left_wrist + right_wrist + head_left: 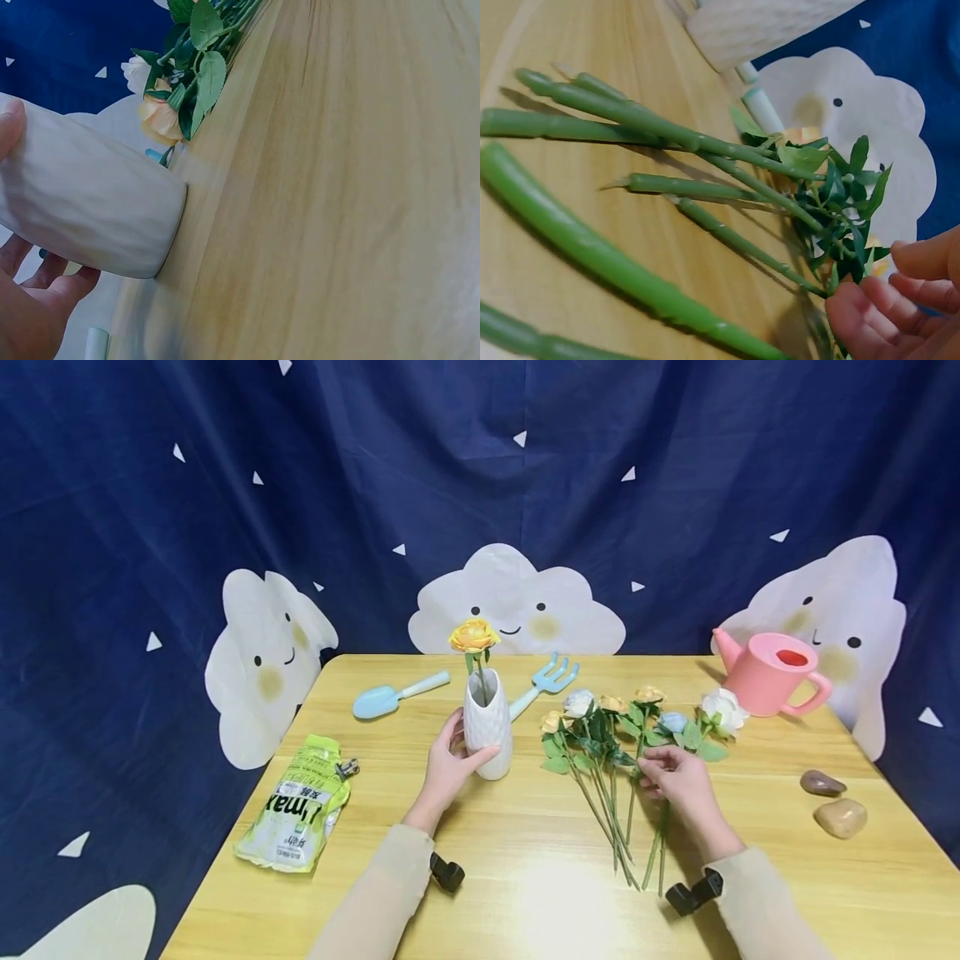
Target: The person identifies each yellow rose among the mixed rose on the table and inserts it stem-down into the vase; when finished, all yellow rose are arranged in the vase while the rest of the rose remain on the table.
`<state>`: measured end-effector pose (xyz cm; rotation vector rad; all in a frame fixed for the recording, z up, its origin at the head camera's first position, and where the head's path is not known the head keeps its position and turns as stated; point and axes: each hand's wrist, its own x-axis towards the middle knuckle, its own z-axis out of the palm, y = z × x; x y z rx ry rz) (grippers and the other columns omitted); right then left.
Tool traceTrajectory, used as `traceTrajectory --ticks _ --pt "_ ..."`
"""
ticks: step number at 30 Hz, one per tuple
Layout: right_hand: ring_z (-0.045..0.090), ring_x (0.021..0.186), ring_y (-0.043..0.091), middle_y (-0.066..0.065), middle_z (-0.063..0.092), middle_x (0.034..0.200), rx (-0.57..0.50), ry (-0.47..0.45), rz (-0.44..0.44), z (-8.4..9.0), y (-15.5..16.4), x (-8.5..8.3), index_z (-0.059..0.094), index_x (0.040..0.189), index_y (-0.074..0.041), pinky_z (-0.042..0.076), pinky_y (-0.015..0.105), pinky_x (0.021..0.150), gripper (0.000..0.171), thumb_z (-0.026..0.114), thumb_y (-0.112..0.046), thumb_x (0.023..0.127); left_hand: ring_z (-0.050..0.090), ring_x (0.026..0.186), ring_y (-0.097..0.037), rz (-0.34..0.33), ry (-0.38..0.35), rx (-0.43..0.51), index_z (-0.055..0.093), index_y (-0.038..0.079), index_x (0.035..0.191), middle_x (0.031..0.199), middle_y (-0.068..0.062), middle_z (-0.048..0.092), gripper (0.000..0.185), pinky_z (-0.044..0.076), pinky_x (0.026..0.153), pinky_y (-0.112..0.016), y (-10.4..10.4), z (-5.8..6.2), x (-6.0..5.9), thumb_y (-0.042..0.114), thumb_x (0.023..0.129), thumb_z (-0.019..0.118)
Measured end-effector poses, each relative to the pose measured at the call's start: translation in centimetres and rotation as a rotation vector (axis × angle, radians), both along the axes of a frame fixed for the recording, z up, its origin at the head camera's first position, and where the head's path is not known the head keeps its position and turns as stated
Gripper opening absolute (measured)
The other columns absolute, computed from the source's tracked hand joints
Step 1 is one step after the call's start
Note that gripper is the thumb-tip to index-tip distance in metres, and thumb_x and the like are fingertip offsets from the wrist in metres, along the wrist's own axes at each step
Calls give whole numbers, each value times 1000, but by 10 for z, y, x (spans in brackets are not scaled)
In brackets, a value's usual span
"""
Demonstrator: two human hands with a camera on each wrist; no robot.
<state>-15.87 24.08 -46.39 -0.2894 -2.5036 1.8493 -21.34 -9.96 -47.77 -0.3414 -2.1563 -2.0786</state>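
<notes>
My left hand (450, 768) grips a white textured vase (487, 735) standing on the table, thumb on the near side and fingers round the left. One yellow-orange artificial rose (474, 636) stands in the vase. In the left wrist view, the vase (90, 187) fills the left side. To the right lies a loose spread of artificial flowers with green stems (611, 810), in pale orange, white and blue. My right hand (678, 777) is over this spread, fingertips at one stem below the leaves. In the right wrist view, its thumb and fingers (866, 311) stand apart beside the leaves.
A blue hand trowel (378, 702) and a blue hand fork (553, 677) lie behind the vase. A green-and-white bag (300, 810) with a binder clip is at left. At right are a pink watering can (765, 677) and two stones (840, 818). A blue curtain hangs behind.
</notes>
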Motion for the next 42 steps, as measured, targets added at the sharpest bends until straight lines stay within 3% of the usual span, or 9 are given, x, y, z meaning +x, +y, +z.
traceTrajectory --ticks 5,12,17,19,24,27,33,42 --pt "65 69 24 26 61 94 -39 -78 -4 -5 -2 4 45 118 15 56 37 62 38 59 -4 89 51 113 -23 18 9 -7 46 23 135 126 -3 53 75 45 92 -38 -1 -7 -3 19 69 83" --pt "63 64 21 17 61 84 -90 -170 -22 -5 -13 13 40 118 16 56 38 59 39 59 -2 88 52 112 -23 16 19 -6 47 24 134 125 -3 53 74 45 93 -38 -1 -6 -3 21 69 84" --pt "61 59 18 15 61 76 -12 -172 -45 -8 -24 13 44 113 15 55 35 55 38 64 1 83 51 111 -23 15 4 0 46 23 134 125 -5 53 75 45 92 -38 -4 -3 -2 21 69 84" --pt "60 57 18 17 60 76 49 -154 -55 -10 -27 11 45 111 15 55 34 52 39 65 2 80 50 113 -25 2 -12 3 45 19 135 126 -8 52 75 45 93 -39 -4 5 2 18 70 83" --pt "61 55 18 23 59 79 126 -145 -87 -14 -29 9 46 108 14 54 33 50 38 63 5 75 50 113 -26 -13 -14 2 45 20 135 127 -8 51 74 44 93 -40 -3 4 1 17 71 82" --pt "60 57 19 24 56 83 79 -173 -110 -11 -26 11 44 109 14 55 34 52 40 61 8 74 52 111 -22 -3 9 -10 47 26 133 125 -3 53 74 46 91 -38 -2 -5 -3 23 69 83" --pt "60 55 17 13 59 71 -98 -205 -127 -1 -14 11 40 116 16 55 32 53 45 60 10 76 52 112 -23 4 19 -15 47 26 134 125 -3 53 76 46 91 -38 -1 -5 -4 25 68 84" --pt "57 54 12 10 61 73 -307 -258 30 7 2 11 34 126 17 54 28 55 52 56 10 80 52 111 -25 -9 -27 -26 42 20 139 125 -8 52 81 46 91 -39 -4 -3 -4 18 70 83"
